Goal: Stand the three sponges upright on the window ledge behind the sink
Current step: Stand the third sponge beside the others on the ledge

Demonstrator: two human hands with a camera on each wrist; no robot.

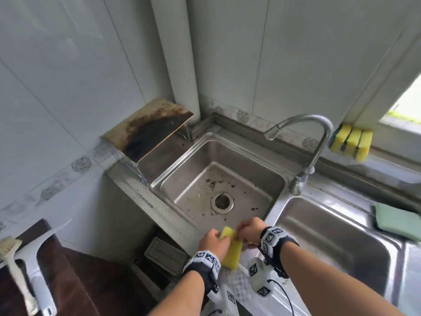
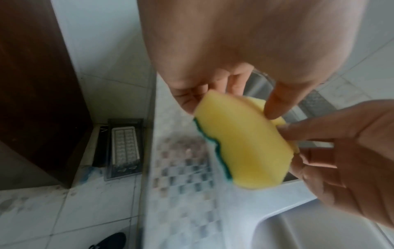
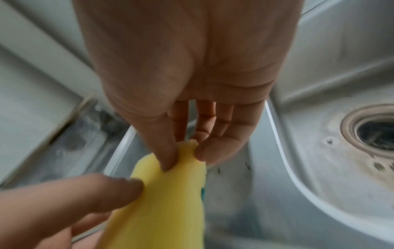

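Note:
A yellow sponge [image 1: 231, 247] with a green scouring side is held between both hands over the front rim of the sink [image 1: 182, 215]. My left hand [image 1: 216, 241] pinches its near end, thumb on the yellow face. My right hand [image 1: 243, 231] pinches its far end. In the left wrist view the sponge [image 2: 245, 143] bends between my left hand [image 2: 231, 104] and the right hand [image 2: 341, 151]. In the right wrist view my right hand [image 3: 185, 155] pinches the sponge [image 3: 162, 202] between thumb and finger. Three more yellow sponges [image 1: 350, 142] stand side by side on the window ledge [image 1: 387, 156] at far right.
A curved faucet [image 1: 319, 142] rises between the two basins. The left basin [image 1: 200, 156] holds dark debris around its drain. A green pad [image 1: 396, 221] lies by the right basin [image 1: 296, 215]. A stained board [image 1: 148, 128] sits in the back left corner; a brush [image 1: 13, 258] lies lower left.

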